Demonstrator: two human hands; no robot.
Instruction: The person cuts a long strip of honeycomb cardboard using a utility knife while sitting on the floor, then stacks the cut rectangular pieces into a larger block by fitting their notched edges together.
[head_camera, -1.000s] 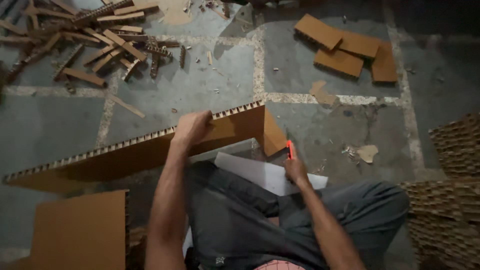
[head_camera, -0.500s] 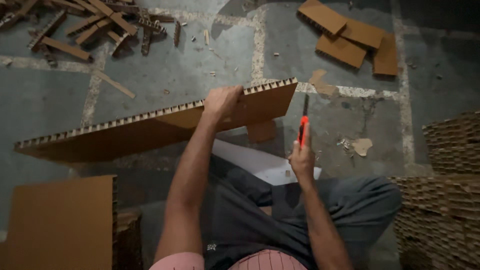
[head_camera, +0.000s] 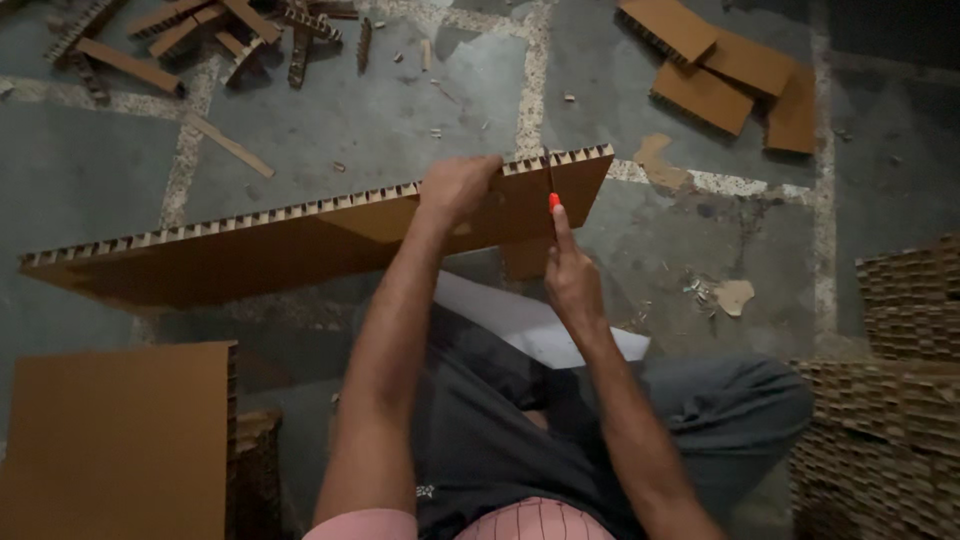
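Left hand (head_camera: 455, 190) clamped over the top edge of the long honeycomb cardboard strip (head_camera: 270, 245), steadying it upright above the lap, right hand (head_camera: 572, 280) closed around the orange knife (head_camera: 553, 201), blade set against the strip's right end.

You're over a grey stone floor (head_camera: 330, 150) with pale joints, dimly lit; cardboard offcuts (head_camera: 730, 70) top right, strips (head_camera: 200, 40) top left, honeycomb stacks (head_camera: 890, 400) right
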